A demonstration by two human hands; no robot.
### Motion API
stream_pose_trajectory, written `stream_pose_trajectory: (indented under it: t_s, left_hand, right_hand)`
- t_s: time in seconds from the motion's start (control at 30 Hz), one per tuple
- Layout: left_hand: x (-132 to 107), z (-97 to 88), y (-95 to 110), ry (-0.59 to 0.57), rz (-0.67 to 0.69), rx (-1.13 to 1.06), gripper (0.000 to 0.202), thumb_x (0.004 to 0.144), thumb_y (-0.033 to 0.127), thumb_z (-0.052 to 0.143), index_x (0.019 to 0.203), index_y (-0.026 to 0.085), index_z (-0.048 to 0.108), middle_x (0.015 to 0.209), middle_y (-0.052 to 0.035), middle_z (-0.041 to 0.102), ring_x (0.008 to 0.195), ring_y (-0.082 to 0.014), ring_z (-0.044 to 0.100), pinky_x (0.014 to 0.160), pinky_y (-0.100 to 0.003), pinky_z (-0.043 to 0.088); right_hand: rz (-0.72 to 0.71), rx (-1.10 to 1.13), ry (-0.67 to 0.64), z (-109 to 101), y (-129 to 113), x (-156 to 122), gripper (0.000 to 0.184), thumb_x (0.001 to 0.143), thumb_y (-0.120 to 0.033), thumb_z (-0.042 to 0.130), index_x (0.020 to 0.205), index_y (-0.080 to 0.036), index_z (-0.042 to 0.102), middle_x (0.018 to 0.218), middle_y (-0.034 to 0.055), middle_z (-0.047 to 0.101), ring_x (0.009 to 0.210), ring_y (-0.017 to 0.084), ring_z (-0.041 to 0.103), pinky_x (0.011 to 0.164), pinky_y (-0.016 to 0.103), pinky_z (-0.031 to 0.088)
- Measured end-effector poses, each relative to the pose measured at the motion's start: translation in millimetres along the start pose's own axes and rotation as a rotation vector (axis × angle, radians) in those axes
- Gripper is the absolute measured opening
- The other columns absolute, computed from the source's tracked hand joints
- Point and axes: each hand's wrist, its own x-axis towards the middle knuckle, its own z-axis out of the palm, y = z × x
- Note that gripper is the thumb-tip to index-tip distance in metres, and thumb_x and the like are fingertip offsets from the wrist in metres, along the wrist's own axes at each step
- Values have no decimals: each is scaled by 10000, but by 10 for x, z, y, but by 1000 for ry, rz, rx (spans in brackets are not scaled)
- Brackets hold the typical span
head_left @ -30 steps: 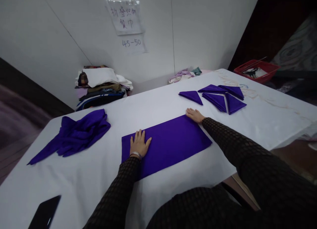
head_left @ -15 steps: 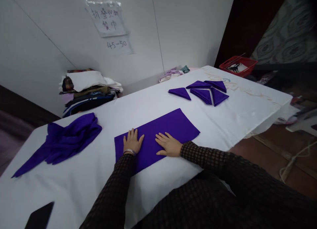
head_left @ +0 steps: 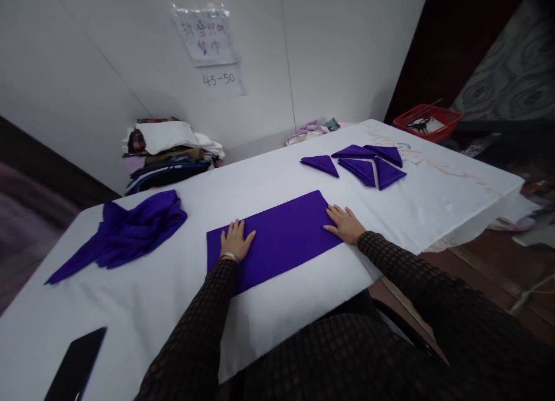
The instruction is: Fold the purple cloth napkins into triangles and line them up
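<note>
A purple cloth napkin (head_left: 281, 236), folded into a flat rectangle, lies on the white-covered table in front of me. My left hand (head_left: 236, 241) rests flat on its left part, fingers spread. Over at the right end of the cloth, my right hand (head_left: 344, 223) lies flat with its fingers apart, touching the short edge. Beyond it sit several purple napkins folded into triangles (head_left: 319, 165), grouped near the back of the table. To the left is a crumpled heap of purple cloth (head_left: 141, 230).
A black phone-like slab (head_left: 76, 366) lies at the table's near left. Behind the table stands a stack of folded fabrics (head_left: 169, 152) by the wall. A red basket (head_left: 429, 123) is past the far right corner. Paper signs (head_left: 208, 42) hang on the wall.
My right hand has slid right, from the middle of the napkin to its right edge. My left hand stays on the left part. The camera view has shifted slightly.
</note>
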Motion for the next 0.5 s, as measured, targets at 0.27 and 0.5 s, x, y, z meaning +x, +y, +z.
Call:
stream_pose_trajectory:
  t_s: [0.27, 0.5]
  left_hand:
    - [-522, -166, -127, 106, 107, -147, 465, 881, 422, 444, 1263, 173, 536, 1479, -115, 363, 1390, -276, 266, 1112, -526, 223]
    - [-941, -19, 608, 103, 448, -255, 302, 861, 365, 514, 1093, 218, 638, 1255, -78, 608, 1209, -241, 498, 1043, -459, 348]
  right_hand:
    - [330, 787, 138, -332, 323, -116, 473, 939, -454, 405, 1297, -166, 518, 1314, 132, 557, 1171, 234, 549, 949, 389, 472]
    - [686, 1051, -81, -454, 249, -528, 98, 863, -200, 580, 896, -115, 617, 696, 66, 685, 452, 103, 590, 409, 197, 483]
